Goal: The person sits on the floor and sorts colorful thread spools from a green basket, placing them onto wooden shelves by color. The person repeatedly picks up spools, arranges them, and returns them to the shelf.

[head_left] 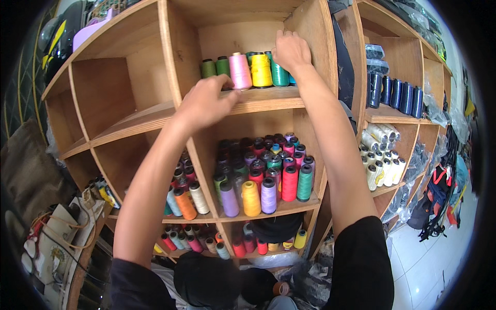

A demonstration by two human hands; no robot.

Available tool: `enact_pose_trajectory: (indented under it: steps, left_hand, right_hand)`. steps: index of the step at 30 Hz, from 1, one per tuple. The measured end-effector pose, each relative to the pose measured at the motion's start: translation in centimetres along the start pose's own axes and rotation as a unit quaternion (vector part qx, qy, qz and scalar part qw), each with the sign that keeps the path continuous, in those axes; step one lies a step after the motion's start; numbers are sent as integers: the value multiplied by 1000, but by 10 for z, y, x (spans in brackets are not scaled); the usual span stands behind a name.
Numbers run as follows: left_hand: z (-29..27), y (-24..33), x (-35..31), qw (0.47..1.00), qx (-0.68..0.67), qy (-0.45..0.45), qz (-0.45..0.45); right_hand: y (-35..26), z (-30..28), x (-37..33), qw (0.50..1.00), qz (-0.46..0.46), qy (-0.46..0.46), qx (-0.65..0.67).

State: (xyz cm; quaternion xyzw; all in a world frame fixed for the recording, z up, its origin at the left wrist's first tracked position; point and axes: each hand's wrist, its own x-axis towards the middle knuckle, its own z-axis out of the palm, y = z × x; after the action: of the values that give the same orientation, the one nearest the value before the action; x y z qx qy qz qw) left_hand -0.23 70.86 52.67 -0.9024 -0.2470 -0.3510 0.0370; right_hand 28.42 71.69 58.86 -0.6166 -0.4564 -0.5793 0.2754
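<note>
My two hands reach into a raised wooden cubby where thread spools stand in a row. My left hand [209,101] is at the cubby's front lip, its thumb and fingers apart and nothing visible in them. Beside its fingertips stands a pink thread spool [239,71]. To the right of that are a yellow spool [261,70], with some loose thread wound on it, and a teal-green spool [279,72]. Over the top of the teal-green spool is my right hand [292,50], fingers curled in; its fingertips are hidden. Two dark green spools [222,66] stand at the left.
Below, another cubby holds many cones, with a yellow-orange cone [251,198] in front. Wooden dividers [169,51] flank the cubbies. At right, navy spools [396,94] and white cones [385,170] fill other shelves. A sewing machine [59,253] stands at lower left.
</note>
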Motion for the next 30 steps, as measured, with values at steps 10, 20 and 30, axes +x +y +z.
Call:
enact_pose_trajectory:
  steps: [10, 20, 30]
  left_hand:
    - [40, -47, -69, 946, 280, 106, 125]
    - [60, -43, -66, 900, 364, 204, 127]
    - [77, -62, -77, 912, 115, 384, 92]
  right_hand:
    - [-81, -149, -131, 951, -20, 158, 263]
    - [-42, -438, -633, 876, 197, -441, 10]
    - [-183, -761, -752, 595, 473, -595, -262]
